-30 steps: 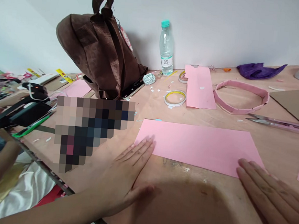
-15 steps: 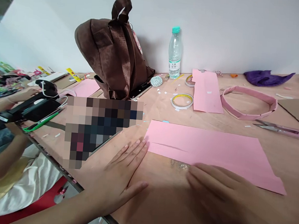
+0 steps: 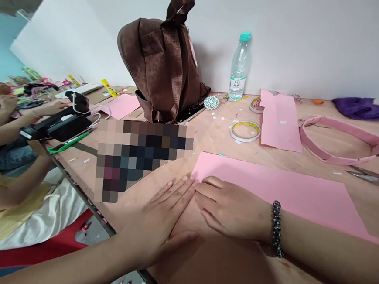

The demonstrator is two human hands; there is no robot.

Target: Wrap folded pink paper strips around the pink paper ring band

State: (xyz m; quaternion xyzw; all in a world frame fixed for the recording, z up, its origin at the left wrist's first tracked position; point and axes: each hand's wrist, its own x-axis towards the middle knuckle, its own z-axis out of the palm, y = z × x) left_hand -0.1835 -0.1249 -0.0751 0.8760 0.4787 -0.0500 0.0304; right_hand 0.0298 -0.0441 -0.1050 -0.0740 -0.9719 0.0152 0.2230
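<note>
A long pink paper sheet (image 3: pixel 271 183) lies flat on the table in front of me. My left hand (image 3: pixel 167 214) rests on the tabletop with fingers stretched out, its fingertips touching the sheet's left end. Close beside those fingertips, my right hand (image 3: pixel 233 204), wearing a dark beaded bracelet (image 3: pixel 277 230), has its fingers bent and closed on the sheet's lower left edge. This hand and forearm cover most of the near edge.
Behind the sheet are tape rolls (image 3: pixel 245 131), another pink paper piece (image 3: pixel 281 123), a pink paper ring (image 3: pixel 339 158) and scissors (image 3: pixel 370 177). A water bottle (image 3: pixel 239 71) and brown backpack (image 3: pixel 162 70) stand by the wall. People's arms (image 3: pixel 12 176) are at left.
My right hand has moved left along the near edge of the pink sheet to its left corner. My left hand keeps its place. The view has shifted slightly left.
</note>
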